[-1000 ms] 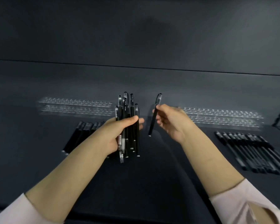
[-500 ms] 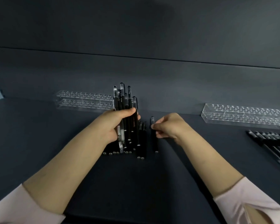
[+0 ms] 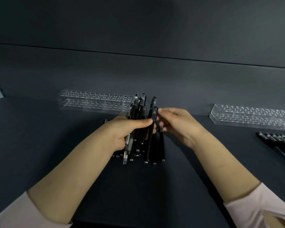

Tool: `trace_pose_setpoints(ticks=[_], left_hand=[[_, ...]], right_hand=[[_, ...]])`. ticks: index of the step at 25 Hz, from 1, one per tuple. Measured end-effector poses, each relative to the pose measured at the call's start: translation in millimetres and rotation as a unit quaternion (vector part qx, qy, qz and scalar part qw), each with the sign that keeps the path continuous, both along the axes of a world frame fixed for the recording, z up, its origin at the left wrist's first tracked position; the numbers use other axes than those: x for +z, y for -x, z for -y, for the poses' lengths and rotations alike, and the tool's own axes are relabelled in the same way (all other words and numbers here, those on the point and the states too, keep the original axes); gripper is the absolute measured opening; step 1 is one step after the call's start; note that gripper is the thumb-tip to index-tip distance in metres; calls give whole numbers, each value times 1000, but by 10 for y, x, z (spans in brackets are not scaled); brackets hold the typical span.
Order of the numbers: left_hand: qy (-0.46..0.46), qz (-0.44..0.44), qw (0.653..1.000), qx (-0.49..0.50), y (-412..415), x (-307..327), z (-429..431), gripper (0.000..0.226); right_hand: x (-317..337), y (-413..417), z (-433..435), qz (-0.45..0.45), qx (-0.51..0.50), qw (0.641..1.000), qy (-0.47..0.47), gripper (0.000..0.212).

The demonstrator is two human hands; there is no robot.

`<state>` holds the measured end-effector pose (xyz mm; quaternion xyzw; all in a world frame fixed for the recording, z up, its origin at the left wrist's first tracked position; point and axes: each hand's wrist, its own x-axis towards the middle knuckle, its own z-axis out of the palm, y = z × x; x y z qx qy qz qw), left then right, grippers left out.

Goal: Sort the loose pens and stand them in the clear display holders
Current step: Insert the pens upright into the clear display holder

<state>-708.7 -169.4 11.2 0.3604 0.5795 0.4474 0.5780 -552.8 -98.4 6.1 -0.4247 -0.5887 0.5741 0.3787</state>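
Note:
My left hand (image 3: 123,130) grips a bundle of black pens (image 3: 139,112), held nearly upright above the dark table. My right hand (image 3: 176,124) reaches in from the right and pinches one pen (image 3: 153,111) at the right edge of that bundle, near its top. Under the bundle, a short row of black pens (image 3: 160,150) lies flat on the table. A clear display holder (image 3: 95,102) with rows of holes stands behind my left hand. A second clear holder (image 3: 252,116) stands at the far right. Both holders hold no pens.
Another row of black pens (image 3: 280,142) lies on the table at the right edge, in front of the right holder. A dark wall rises right behind the holders. The table edge runs along the bottom of the view.
My right hand laid a pen down beside the row on the table, then rose to the bundle and took hold of another pen there. The view shifted left.

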Motion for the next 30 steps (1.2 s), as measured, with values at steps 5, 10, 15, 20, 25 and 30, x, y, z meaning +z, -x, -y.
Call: trace_pose_setpoints(ticks=[5, 10, 15, 20, 25, 30], left_hand=[[-2, -6, 1000, 2, 14, 0, 5, 20], [7, -15, 999, -40, 19, -15, 8, 23], [-6, -7, 998, -65, 3, -39, -1, 25], [14, 56, 998, -14, 55, -66, -12, 25], [2, 89, 996, -3, 83, -55, 10, 33], [9, 62, 998, -15, 62, -68, 34, 22]], right_hand=[[-2, 10, -6, -91, 24, 993, 68, 15], [-4, -13, -88, -129, -37, 990, 49, 4], [-4, 2, -100, -113, -20, 991, 74, 7], [161, -282, -290, -139, -90, 979, 115, 10], [107, -582, -424, 13, -31, 989, 142, 10], [-69, -397, -422, 151, -18, 985, 81, 22]])
